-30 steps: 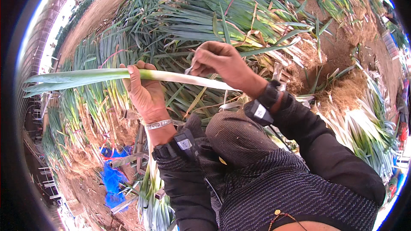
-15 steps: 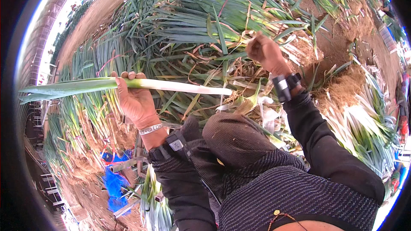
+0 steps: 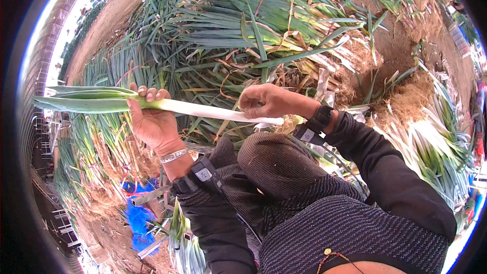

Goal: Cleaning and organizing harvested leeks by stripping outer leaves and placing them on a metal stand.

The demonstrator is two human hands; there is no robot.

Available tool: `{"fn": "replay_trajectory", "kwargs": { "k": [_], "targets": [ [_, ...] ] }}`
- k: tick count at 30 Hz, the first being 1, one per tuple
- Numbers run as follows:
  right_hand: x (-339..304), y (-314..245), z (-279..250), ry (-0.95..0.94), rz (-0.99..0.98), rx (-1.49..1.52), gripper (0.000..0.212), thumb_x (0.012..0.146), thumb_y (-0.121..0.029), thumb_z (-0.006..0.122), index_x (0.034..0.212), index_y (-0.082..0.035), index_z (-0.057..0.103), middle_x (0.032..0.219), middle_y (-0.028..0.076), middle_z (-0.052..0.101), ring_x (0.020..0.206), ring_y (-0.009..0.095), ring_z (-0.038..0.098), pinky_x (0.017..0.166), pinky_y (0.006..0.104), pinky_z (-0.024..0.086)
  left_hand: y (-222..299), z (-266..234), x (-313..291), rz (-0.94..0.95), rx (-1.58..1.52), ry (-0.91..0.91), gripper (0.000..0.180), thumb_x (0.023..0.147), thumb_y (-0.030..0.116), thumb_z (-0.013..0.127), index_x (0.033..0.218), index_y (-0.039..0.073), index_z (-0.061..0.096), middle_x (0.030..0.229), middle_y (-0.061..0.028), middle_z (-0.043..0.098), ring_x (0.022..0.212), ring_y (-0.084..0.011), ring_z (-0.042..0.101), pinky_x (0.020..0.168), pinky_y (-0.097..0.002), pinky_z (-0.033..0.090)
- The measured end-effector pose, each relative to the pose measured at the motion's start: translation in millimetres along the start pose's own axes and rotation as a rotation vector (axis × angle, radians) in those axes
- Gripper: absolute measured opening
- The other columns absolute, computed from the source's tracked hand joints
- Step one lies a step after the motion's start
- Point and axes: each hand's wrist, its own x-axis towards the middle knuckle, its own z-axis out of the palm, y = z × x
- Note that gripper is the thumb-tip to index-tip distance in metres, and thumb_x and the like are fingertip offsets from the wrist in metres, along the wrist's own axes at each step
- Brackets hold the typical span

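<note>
A long green onion (image 3: pixel 203 109) lies level across the front of me, its green leaves to the left and its white shaft to the right. My left hand (image 3: pixel 154 122) is closed around it where green turns to white, palm up. Near the root end, my right hand (image 3: pixel 269 102) has its fingers curled together with the thumb against the white shaft. Whether those fingertips pinch a layer of skin is hidden. A small loose white flap hangs beneath the shaft by the roots.
Ahead lies a large heap of green onions (image 3: pixel 223 25), roots to the right. More bundles (image 3: pixel 431 142) with white stalks lie at the right. Upright onions (image 3: pixel 101 147) stand at the left, near a blue plastic sheet (image 3: pixel 137 223). My knee (image 3: pixel 276 162) is just below the held onion.
My right hand has come down and left from above the heap onto the white shaft. The onion has tilted slightly, and its leaves have turned in my left hand.
</note>
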Motion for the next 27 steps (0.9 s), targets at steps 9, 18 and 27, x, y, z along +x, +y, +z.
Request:
{"fn": "replay_trajectory", "kwargs": {
  "k": [9, 18, 27],
  "targets": [
    [-7.4, -13.6, 15.5, -0.104, 0.052, 0.053, 0.016, 0.088, -0.013, 0.07, 0.094, -0.002, 0.061, 0.087, 0.002, 0.056, 0.079, 0.013, 0.058, 0.072, 0.0297, 0.048, 4.3, -1.8, -1.5, -0.055, 0.0, 0.0, 0.045, 0.093, 0.02, 0.063, 0.129, -0.002, 0.045, 0.092, -0.004, 0.048, 0.079, -0.0146, 0.047, 0.075, -0.0309, 0.042],
    [-36.9, -10.5, 3.6, 0.015, -0.002, 0.276, 0.01, 0.096, -0.011, 0.061, 0.098, -0.002, 0.057, 0.09, 0.0, 0.061, 0.08, 0.011, 0.06, 0.072, 0.0258, 0.05, 15.0, -1.6, 1.4, 0.043, 0.293, 0.251, 0.02, 0.097, 0.024, 0.06, 0.097, 0.008, 0.048, 0.085, -0.0009, 0.048, 0.068, -0.0095, 0.044, 0.062, -0.0259, 0.039],
    [-76.2, 8.9, -69.3, 0.384, 0.297, -0.014, 0.022, 0.093, -0.011, 0.061, 0.112, -0.002, 0.061, 0.094, 0.009, 0.064, 0.088, 0.02, 0.064, 0.082, 0.0328, 0.053, 7.8, 7.0, 3.2, 0.095, 0.401, 0.293, 0.023, 0.093, 0.021, 0.067, 0.098, 0.009, 0.048, 0.078, 0.0009, 0.047, 0.065, -0.0094, 0.044, 0.06, -0.025, 0.038]
  ]
}}
